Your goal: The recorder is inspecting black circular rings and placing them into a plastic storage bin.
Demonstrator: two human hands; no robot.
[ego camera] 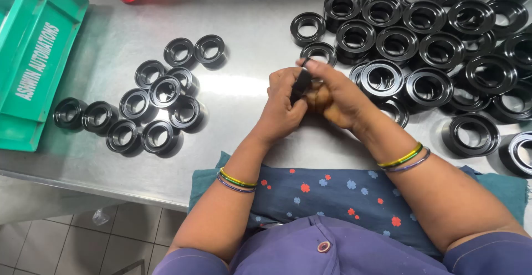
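Steel table (244,37) with bright glare near its middle, green bin (33,59) at left edge, grey tiled floor (66,242) below the near-left corner, overhead light

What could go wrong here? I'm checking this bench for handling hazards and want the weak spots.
The small black ring is pinched between both hands, left hand and right hand, above the steel table; it could slip and roll. The heaped black rings by the right forearm might get knocked. Rings near the table's front edge could fall.
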